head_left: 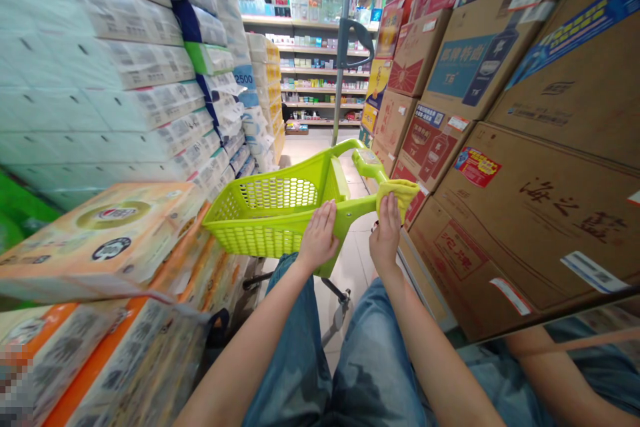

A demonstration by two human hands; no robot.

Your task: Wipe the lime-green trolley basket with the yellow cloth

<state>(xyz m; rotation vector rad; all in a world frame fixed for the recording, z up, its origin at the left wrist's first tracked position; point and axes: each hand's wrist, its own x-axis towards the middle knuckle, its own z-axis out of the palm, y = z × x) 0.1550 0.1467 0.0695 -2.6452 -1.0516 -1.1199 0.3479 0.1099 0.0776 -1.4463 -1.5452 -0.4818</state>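
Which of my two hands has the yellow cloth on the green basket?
Your right hand: it holds the yellow cloth against the handle of the green basket, while your left hand rests bare on its rim.

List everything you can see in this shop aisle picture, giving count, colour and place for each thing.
basket: one, lime green, centre, on a wheeled frame
cloth: one, yellow, draped on the basket's handle bar
cardboard boxes: many, brown with printed labels, stacked on the right
tissue packs: many, white and pale, stacked on the left
orange packs: several, orange and cream, lower left
pole: one, grey, upright behind the basket
shelves: several tiers, stocked, far end of the aisle
jeans: one pair, blue, bottom centre
left hand: one, resting flat on the basket's near rim
right hand: one, laid on the cloth
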